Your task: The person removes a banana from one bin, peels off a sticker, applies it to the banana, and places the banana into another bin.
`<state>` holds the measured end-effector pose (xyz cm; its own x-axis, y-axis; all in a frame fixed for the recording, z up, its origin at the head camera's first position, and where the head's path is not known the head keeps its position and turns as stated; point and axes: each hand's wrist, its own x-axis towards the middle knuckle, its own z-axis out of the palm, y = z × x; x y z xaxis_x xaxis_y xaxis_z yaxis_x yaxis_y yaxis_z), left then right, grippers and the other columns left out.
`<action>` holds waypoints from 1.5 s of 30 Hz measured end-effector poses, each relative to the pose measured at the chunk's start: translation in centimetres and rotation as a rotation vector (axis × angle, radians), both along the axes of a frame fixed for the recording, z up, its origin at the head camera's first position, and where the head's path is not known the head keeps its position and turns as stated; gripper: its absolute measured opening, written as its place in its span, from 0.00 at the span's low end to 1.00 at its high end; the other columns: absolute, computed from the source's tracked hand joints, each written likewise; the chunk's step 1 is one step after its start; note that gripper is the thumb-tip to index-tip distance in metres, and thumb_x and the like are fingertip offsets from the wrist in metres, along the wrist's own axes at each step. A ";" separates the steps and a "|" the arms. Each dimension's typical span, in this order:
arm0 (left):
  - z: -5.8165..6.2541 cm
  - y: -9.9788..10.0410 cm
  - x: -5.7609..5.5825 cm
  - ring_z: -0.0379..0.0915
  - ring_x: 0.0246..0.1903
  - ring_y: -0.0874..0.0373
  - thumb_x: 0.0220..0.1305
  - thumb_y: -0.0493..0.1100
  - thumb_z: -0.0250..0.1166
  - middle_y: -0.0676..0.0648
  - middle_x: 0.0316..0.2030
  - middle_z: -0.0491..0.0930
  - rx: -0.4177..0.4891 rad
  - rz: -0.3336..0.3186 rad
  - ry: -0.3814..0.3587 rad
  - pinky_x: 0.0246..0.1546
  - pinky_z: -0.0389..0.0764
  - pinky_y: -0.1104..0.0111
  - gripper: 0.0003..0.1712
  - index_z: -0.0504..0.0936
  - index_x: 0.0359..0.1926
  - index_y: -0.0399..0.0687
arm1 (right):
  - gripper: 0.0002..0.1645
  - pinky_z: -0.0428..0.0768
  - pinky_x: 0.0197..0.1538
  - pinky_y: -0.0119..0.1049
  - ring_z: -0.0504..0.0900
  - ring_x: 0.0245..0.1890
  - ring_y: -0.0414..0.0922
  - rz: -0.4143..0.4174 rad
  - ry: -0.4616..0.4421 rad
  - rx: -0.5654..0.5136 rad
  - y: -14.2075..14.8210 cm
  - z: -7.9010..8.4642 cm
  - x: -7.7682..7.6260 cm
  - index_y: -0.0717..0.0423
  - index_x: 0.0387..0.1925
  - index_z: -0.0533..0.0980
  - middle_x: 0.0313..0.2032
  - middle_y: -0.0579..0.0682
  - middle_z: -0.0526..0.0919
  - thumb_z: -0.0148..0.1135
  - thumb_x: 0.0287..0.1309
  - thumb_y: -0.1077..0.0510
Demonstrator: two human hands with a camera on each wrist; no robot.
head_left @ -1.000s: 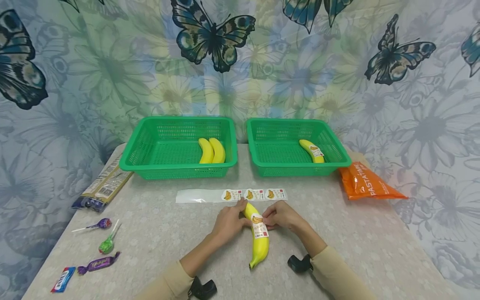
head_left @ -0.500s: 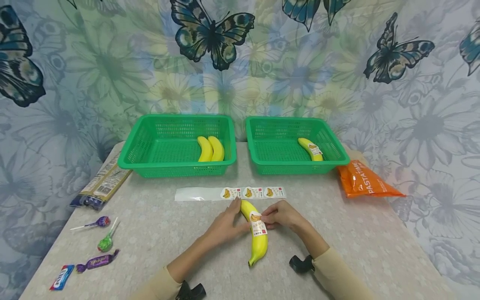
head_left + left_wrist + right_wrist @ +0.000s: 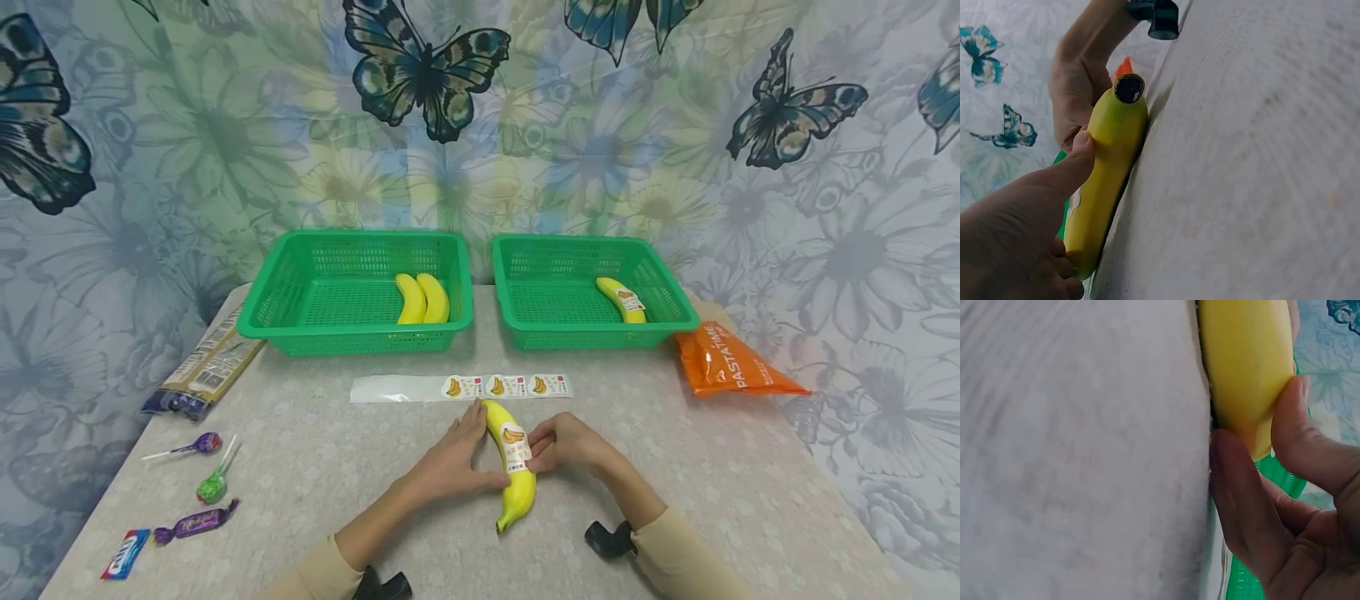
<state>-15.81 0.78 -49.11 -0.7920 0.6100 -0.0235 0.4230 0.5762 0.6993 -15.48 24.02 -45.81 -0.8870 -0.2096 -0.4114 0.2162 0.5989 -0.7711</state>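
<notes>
- Pale table (image 3: 315, 450), two green baskets (image 3: 352, 340) (image 3: 592, 335) along its far side.
- Left hand (image 3: 457, 458), holding a banana (image 3: 521, 490) from its left: fingertips at the far tip, thumb lower down.
- Right hand (image 3: 572, 443), fingers bent, gripping the banana's right side; nearer its label.
- Banana on the table between the hands, long axis pointing away from the person, stem nearest.
- White label (image 3: 515, 450) on its upper face.

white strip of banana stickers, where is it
Below centre in the head view, the white strip lies between the left green plastic basket and the labelled yellow banana.
</notes>
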 end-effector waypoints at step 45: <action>4.8 3.9 -6.2 0.39 0.77 0.48 0.59 0.62 0.66 0.45 0.78 0.41 0.100 0.133 0.042 0.75 0.52 0.49 0.59 0.43 0.77 0.44 | 0.24 0.86 0.35 0.35 0.85 0.27 0.41 -0.124 -0.070 -0.071 0.3 0.0 -0.1 0.65 0.42 0.82 0.34 0.52 0.87 0.74 0.51 0.50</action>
